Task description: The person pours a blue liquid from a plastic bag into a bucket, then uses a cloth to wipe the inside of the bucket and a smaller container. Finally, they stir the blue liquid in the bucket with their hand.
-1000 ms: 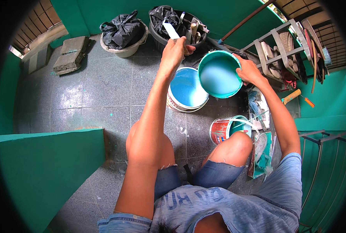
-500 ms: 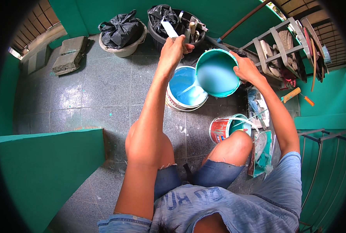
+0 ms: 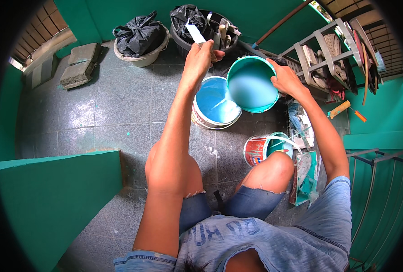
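Left hand (image 3: 200, 58) curls tight round a white strip (image 3: 194, 33); right hand (image 3: 285, 78) clamps the tilted pail (image 3: 256, 68), best poured slowly into the bucket (image 3: 203, 120) between.

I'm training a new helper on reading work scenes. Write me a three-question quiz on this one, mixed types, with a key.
1. True or false: the right hand grips the teal bucket at its rim.

2. Multiple choice: what colour is the flat piece that sticks out of the left hand?
A) Red
B) White
C) Black

3. Fill in the blank: the red bucket stands close to the ____ knee.

Key: 1. True. 2. B. 3. Right.
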The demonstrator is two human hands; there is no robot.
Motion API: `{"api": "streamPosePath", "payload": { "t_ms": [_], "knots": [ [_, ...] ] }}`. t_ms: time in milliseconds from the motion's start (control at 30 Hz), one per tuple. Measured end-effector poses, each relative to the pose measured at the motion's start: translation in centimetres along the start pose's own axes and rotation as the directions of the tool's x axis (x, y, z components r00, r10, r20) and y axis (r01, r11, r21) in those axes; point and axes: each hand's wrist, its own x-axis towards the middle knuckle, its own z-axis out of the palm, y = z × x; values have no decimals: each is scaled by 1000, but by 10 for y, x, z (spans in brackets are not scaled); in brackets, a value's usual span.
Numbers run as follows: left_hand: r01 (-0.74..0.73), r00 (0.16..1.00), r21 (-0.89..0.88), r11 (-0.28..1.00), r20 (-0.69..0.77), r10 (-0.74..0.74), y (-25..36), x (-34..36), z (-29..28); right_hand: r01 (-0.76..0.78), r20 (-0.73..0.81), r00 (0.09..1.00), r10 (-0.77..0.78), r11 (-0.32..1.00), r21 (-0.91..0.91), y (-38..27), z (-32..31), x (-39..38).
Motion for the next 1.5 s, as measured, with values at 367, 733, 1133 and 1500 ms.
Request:
{"api": "streamPosePath", "payload": {
  "t_ms": [367,733,1133,1500],
  "knots": [
    [-6,1000,-6,1000,3,6,0,-1,0,-17,58,998,24,994,-103,-13,-7,0],
    [4,1000,-19,1000,3,-4,3,-2,-1,20,13,1000,-19,995,-102,-6,0,3],
    [2,1000,-17,1000,3,-2,3,-2,-2,-24,57,998,31,993,-112,-15,-8,0],
    [2,1000,-4,1000,9,-2,4,-3,-1,38,-19,999,-39,996,-81,-9,-2,0]
  ]
}}
